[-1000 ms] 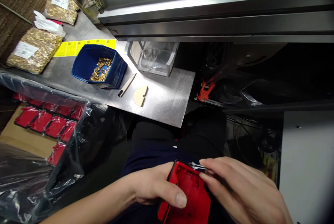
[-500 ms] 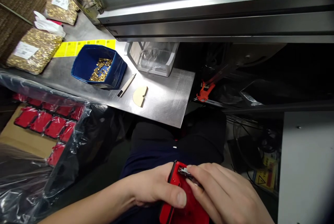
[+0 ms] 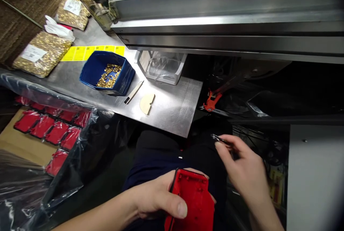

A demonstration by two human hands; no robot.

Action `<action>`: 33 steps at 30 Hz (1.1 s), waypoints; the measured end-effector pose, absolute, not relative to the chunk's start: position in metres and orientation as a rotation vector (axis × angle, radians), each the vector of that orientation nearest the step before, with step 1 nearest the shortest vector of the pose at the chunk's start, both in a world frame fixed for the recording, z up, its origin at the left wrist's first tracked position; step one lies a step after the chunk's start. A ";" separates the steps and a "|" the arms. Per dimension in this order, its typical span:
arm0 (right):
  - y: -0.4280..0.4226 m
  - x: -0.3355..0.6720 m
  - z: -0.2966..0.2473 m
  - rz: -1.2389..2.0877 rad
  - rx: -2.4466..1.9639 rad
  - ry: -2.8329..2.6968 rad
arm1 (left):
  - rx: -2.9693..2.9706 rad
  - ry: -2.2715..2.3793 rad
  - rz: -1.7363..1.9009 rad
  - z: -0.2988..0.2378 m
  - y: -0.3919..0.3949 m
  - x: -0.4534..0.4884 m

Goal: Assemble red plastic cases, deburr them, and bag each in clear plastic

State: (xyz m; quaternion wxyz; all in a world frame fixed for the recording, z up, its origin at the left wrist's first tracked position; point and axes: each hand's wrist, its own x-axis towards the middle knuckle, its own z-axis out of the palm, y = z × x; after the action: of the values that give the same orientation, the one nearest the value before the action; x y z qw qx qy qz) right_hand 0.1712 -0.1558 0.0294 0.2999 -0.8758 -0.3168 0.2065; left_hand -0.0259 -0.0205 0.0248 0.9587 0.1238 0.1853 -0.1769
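My left hand grips a red plastic housing over my lap, thumb across its inside face. The housing is a shallow shell with black edging and small posts inside. Off to its right, apart from it, my right hand pinches a small nail clipper between thumb and fingers. Its shiny metal tip points left; the rest is partly hidden by the fingers.
On the metal table stand a blue bin with brass parts and a clear bin. A pen-like tool and a beige half-disc lie nearby. Red housings fill a lined box at left. An orange clamp hangs right.
My right hand has lifted the nail clipper off the red housing and moved up and right. My left hand still holds the housing. The view has shifted slightly.
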 end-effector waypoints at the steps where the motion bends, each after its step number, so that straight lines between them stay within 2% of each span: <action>1: -0.146 0.174 0.014 0.667 -2.340 -0.835 | 0.232 0.355 -0.344 0.023 -0.020 -0.027; 3: -0.118 0.173 -0.019 0.806 -2.321 -0.931 | 0.189 0.310 -0.325 0.019 -0.018 -0.031; 7: -0.037 0.158 -0.066 0.652 -2.300 -1.107 | 0.033 0.214 -0.289 0.009 -0.017 -0.039; 11: 0.028 0.153 -0.088 0.502 -2.279 -1.183 | -0.088 0.183 -0.204 0.002 -0.016 -0.047; 15: 0.035 0.156 -0.097 0.486 -2.248 -1.168 | -0.109 0.194 -0.120 0.003 -0.008 -0.052; 20: -0.009 0.154 -0.078 0.596 -2.144 -1.040 | -0.170 0.242 -0.022 0.000 0.007 -0.059; 24: -0.028 0.140 -0.043 0.817 -2.031 -0.867 | -0.232 0.182 -0.024 -0.011 0.017 -0.066; 28: -0.008 0.118 -0.008 1.018 -1.884 -0.797 | -0.289 0.152 -0.012 -0.021 0.023 -0.071; 33: 0.028 0.105 0.010 1.049 -1.841 -1.007 | -0.277 0.126 0.058 -0.020 0.032 -0.080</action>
State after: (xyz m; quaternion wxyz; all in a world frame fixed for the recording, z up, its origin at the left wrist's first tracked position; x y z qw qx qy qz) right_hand 0.1052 0.0277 0.0097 0.3875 -0.7234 -0.3958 0.4122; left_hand -0.0796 0.0318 -0.0196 0.9881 -0.1378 0.0626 0.0286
